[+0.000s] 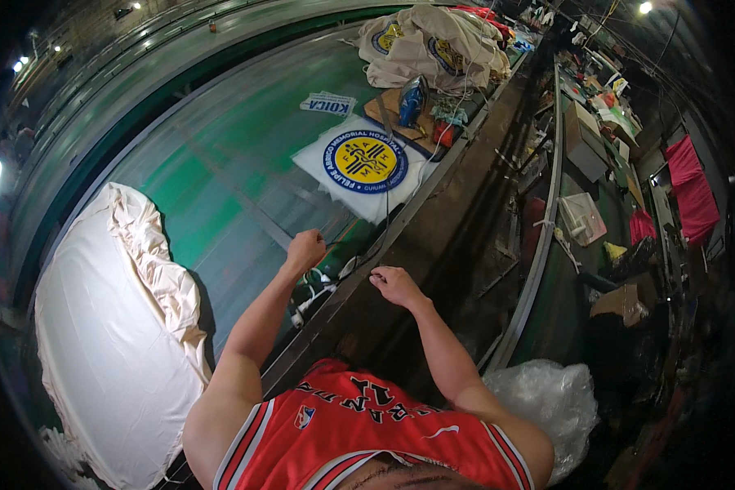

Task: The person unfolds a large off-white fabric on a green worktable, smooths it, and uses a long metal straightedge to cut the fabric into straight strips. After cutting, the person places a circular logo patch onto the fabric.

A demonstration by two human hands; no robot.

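Note:
My left hand (306, 250) is curled closed above the near edge of the green table, beside white plugs and cords (315, 292). To its right, my right hand (396, 286) is held in a pinch over the dark gap past the table edge. What either hand holds, if anything, cannot be made out. Farther along the table lies a clear sheet with a round blue and yellow emblem (366, 162). A blue iron (414, 101) stands on a brown board (385, 111) behind it. Left of me is a large cream cloth (114, 327) with a gathered edge.
Cream fabric with the same emblems (433, 49) is heaped at the table's far end. A small sheet with blue lettering (328, 104) lies near it. To the right runs a second long table (539, 269) with boxes (584, 143); clear plastic wrap (547, 408) sits beside me.

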